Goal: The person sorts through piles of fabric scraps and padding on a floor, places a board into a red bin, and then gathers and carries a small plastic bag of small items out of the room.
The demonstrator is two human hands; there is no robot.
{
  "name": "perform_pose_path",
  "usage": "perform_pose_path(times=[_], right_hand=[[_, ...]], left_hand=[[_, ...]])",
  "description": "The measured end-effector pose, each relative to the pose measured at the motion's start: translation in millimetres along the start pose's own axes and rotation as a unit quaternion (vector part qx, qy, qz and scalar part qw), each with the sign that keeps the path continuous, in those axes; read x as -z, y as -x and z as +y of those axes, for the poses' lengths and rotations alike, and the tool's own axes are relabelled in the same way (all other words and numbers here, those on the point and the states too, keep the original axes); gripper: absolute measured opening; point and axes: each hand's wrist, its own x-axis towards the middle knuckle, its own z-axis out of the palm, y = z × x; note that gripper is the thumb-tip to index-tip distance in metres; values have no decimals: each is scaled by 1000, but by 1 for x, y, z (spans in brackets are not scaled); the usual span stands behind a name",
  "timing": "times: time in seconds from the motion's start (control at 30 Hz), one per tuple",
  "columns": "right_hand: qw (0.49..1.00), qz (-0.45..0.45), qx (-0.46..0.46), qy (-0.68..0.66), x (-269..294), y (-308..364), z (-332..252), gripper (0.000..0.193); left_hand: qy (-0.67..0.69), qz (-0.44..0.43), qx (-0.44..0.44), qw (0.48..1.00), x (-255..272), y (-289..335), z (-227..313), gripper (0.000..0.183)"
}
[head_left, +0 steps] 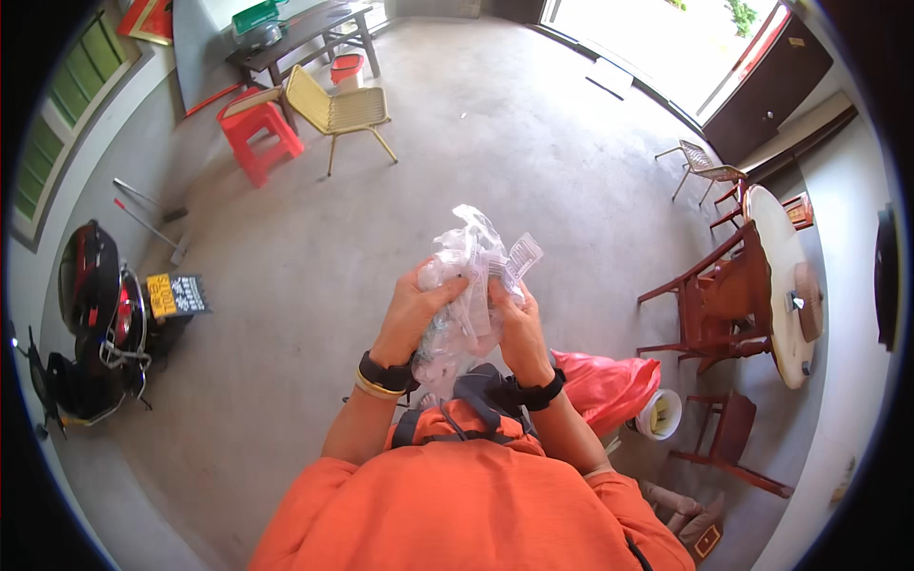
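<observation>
Between my two hands, in front of my chest, is a crumpled clear plastic bag [466,319] with a printed flap sticking out on its right side. My left hand [416,306] grips the bag's left edge, its thumb laid across the plastic. On the other side my right hand [517,322] pinches the bag just below the printed flap. The lower part of the bag hangs down between my wrists. What is inside it I cannot make out.
To my right are a red plastic bag [609,385], a white bucket [659,415] and a round table [776,285] with wooden chairs [709,295]. A motor scooter [95,333] stands at the left. Farther off are a red stool [255,133] and a woven chair [338,107].
</observation>
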Motion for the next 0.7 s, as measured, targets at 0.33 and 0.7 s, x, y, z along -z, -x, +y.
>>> perform_pose_path(times=[0.33, 0.7], right_hand=[[996, -71, -36, 39, 51, -368, -93, 30], [989, -109, -58, 87, 28, -764, -180, 27]], left_hand=[[-68, 74, -2, 995, -9, -359, 51, 29], [23, 115, -52, 992, 38, -734, 125, 29]])
